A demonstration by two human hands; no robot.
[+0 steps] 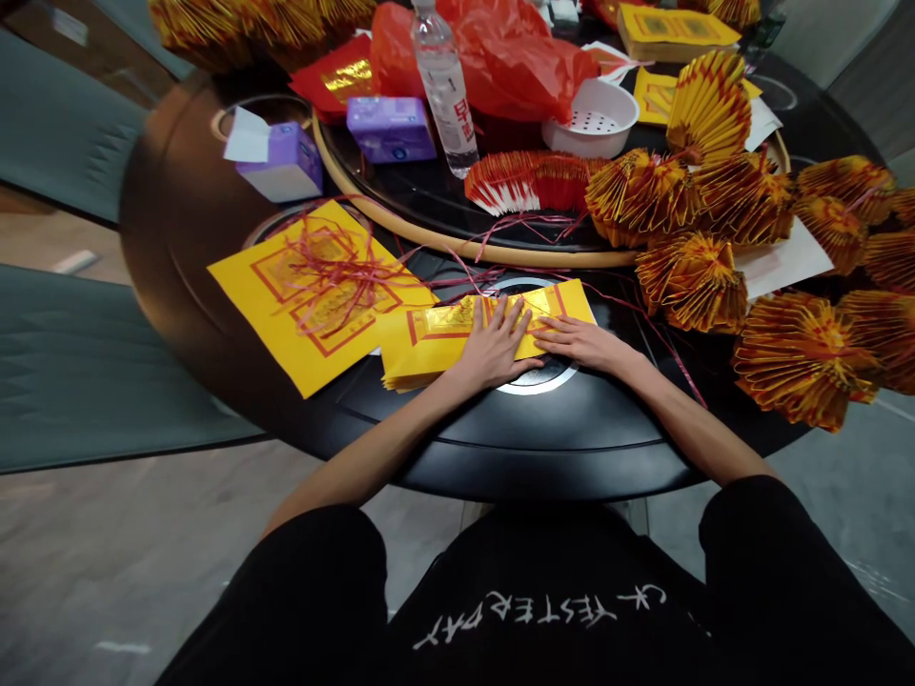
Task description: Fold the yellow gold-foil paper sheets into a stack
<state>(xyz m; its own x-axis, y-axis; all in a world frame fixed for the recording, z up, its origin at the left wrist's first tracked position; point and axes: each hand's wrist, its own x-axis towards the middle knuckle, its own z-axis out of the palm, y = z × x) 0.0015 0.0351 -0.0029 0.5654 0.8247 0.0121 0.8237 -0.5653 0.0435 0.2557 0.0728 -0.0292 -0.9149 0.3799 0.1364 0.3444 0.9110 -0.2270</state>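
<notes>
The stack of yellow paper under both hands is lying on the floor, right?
Not on the floor: the head view shows the stack of yellow paper under the left hand and right hand lying on a round black table.

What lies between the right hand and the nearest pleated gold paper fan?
Head view: thin red strings on the black tabletop lie between the right hand and the pleated gold paper fan.
</notes>
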